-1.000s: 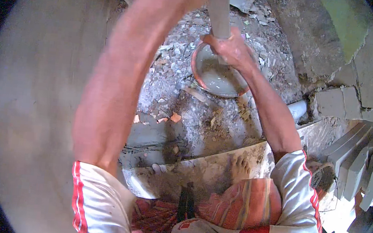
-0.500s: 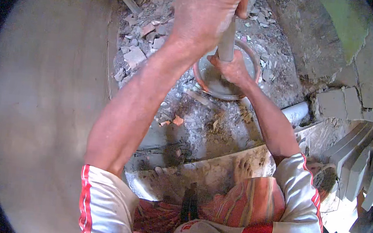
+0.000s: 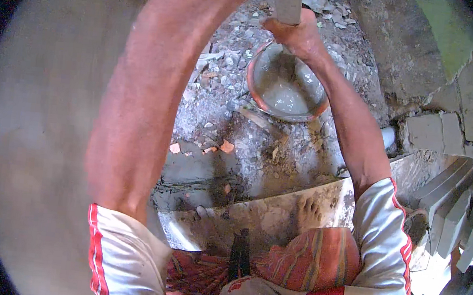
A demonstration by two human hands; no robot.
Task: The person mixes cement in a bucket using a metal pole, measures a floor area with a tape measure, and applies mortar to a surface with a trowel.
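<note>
My right hand (image 3: pixel 297 33) is closed around the lower end of a long grey bar (image 3: pixel 286 3), which runs out of the picture at the top. Whether it is a pole or a straight-edged batten I cannot tell. My left forearm (image 3: pixel 152 77) reaches up past the top edge, and the hand itself is cut off. Just below my right hand stands a round basin (image 3: pixel 257 99) with an orange-brown rim. Wet grey mortar (image 3: pixel 292 100) lies in it, with a darker patch near its far side.
Rubble and broken tile pieces (image 3: pixel 227 146) cover the ground around the basin. A smooth grey wall (image 3: pixel 39 128) fills the left side. Grey slabs (image 3: pixel 448 196) lean at the right, near a pale pipe (image 3: pixel 388 136). My bare foot (image 3: pixel 310 210) rests on a ledge (image 3: pixel 264 210).
Both arms have moved up and away with the grey bar, its lower end now beyond the middle of the basin. My left hand has left the picture. More of the mortar shows.
</note>
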